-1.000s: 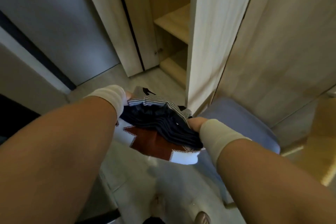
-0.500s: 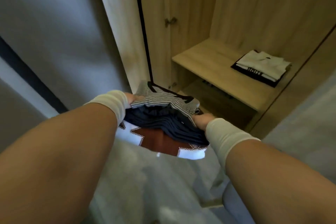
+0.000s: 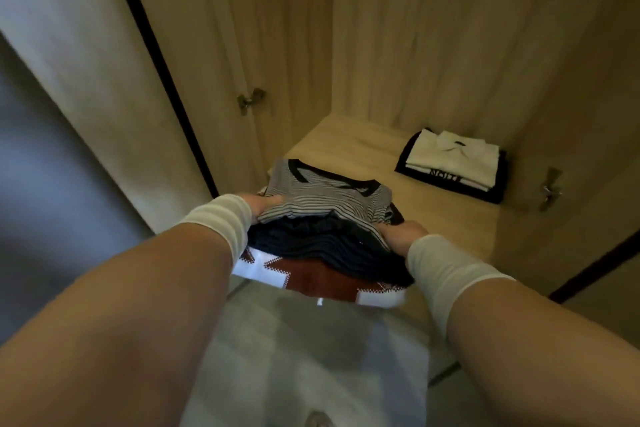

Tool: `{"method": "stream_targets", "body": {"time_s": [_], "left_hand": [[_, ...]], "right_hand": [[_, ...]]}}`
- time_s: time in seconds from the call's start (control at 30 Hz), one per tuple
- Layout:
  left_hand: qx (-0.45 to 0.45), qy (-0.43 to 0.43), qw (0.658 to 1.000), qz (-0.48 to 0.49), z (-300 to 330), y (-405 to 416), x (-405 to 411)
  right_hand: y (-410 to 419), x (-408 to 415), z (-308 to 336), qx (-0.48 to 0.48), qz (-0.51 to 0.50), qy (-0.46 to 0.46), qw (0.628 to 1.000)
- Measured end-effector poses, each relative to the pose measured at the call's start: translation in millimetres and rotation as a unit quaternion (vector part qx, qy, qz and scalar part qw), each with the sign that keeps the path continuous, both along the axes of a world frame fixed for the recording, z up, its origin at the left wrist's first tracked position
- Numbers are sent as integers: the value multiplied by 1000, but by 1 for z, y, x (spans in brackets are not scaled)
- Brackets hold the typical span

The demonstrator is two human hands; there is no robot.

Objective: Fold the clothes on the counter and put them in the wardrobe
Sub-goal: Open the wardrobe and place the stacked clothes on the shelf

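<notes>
I carry a stack of folded clothes between both hands: a striped shirt on top, dark navy garments in the middle, a white and rust-red piece at the bottom. My left hand grips the stack's left edge, thumb on the striped shirt. My right hand grips its right edge. The stack hangs over the front left part of the wardrobe shelf; whether it touches the shelf I cannot tell.
A folded white and black pile lies at the shelf's back right. The wardrobe's open left door stands to the left, with a hinge on the inner wall. Another hinge sits on the right side. Grey floor lies below.
I have come closer to the wardrobe. The stack has moved forward from in front of the shelf to over its front left part. Both hands keep their hold.
</notes>
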State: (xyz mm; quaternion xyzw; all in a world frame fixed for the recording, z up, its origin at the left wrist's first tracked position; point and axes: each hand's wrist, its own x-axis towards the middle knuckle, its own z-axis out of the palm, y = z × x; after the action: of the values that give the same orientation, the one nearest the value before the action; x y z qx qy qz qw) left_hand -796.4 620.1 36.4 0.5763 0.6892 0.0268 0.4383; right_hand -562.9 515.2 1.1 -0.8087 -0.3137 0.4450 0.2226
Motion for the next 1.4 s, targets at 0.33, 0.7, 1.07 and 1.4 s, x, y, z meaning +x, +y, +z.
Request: {"method": "stream_targets", "body": {"time_s": [0.33, 0.7, 1.07, 1.4], "left_hand": [[-29, -84, 996, 0, -13, 224, 47], [-11, -124, 988, -86, -73, 451, 149], [-29, -191, 978, -78, -147, 592, 250], [180, 108, 966, -153, -192, 646, 338]], "right_hand": [[193, 36, -9, 66, -136, 24, 988], [375, 107, -68, 125, -269, -6, 955], [510, 198, -140, 170, -295, 6, 940], [583, 235, -203, -10, -220, -114, 969]]}}
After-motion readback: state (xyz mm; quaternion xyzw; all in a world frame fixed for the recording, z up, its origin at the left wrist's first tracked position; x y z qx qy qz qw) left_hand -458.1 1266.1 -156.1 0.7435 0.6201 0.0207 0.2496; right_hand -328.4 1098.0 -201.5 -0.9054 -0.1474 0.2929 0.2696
